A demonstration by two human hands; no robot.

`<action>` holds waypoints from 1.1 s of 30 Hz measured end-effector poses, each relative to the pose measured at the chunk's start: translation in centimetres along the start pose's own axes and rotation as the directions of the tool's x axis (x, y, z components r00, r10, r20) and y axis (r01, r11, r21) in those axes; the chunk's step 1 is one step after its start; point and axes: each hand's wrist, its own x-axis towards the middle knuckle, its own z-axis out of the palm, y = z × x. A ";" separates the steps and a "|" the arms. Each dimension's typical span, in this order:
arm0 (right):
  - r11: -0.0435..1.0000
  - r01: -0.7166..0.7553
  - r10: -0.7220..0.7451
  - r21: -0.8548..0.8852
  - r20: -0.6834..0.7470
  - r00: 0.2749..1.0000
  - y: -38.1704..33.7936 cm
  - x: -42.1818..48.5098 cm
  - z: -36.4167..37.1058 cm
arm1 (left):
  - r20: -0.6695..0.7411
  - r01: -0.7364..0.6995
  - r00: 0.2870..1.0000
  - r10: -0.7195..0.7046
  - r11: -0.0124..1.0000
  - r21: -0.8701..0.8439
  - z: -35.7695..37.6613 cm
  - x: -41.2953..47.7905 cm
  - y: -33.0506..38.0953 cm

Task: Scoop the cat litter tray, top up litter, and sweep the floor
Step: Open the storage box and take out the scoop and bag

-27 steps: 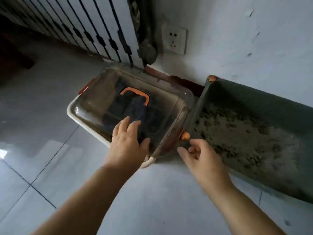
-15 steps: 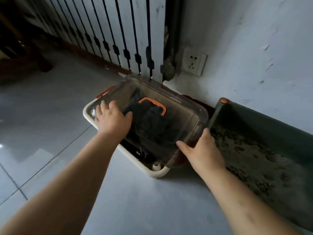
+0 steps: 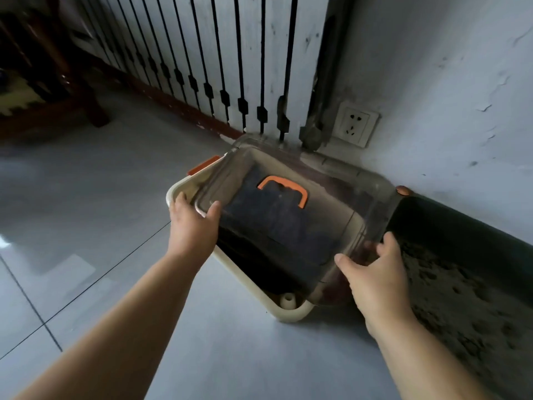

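Note:
A cream storage box (image 3: 261, 295) stands on the floor by the wall, dark inside. Over it tilts its clear lid (image 3: 340, 197) with an orange handle (image 3: 284, 189), raised off the near rim. My left hand (image 3: 191, 226) grips the lid's left corner, thumb on top. My right hand (image 3: 375, 272) grips its near right corner, fingers curled round the edge. To the right lies the dark green litter tray (image 3: 450, 217), filled with grey, clumpy litter (image 3: 461, 307).
A white wall with a socket (image 3: 355, 127) runs behind the box. Black railing bars (image 3: 225, 82) stand at the back. Dark wooden furniture (image 3: 43, 90) sits far left. Grey floor tiles (image 3: 86, 255) spread to the left and front.
My left hand slid from the lid's middle to its left corner, and my right hand took its right corner. The lid has lifted off the box's near rim.

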 end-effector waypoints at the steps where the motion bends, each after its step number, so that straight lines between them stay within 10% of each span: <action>1: 0.998 0.057 -0.057 -0.017 -0.001 0.998 -0.5 -0.4 -0.3 | -0.003 0.000 1.000 0.000 1.000 -0.023 -0.2 0.0 -0.2; 5: 0.967 0.224 -0.227 0.123 0.019 0.974 -2.2 -2.1 -0.5 | -0.001 0.080 0.997 -0.082 0.982 -0.171 -1.3 0.3 -0.5; 13: 0.713 0.026 -0.105 0.700 0.070 0.992 -3.8 -3.7 -1.2 | -0.004 0.107 0.994 -0.112 0.954 -0.279 -3.1 -0.8 0.0; 23: 0.506 -0.242 -0.040 0.828 0.303 0.952 -2.9 -5.2 -0.1 | 0.021 0.236 0.967 -0.253 0.865 -0.443 -5.3 1.3 -1.3; 28: 0.715 -0.321 -0.123 0.622 0.563 0.817 -0.2 -7.4 0.5 | -0.052 0.337 0.909 -0.413 0.803 -0.491 -6.8 1.2 -4.3; 33: 0.980 -0.056 -0.080 0.192 0.632 0.771 1.4 -8.9 1.8 | 0.107 0.511 0.848 -0.519 0.747 -0.425 -6.9 -0.9 -8.6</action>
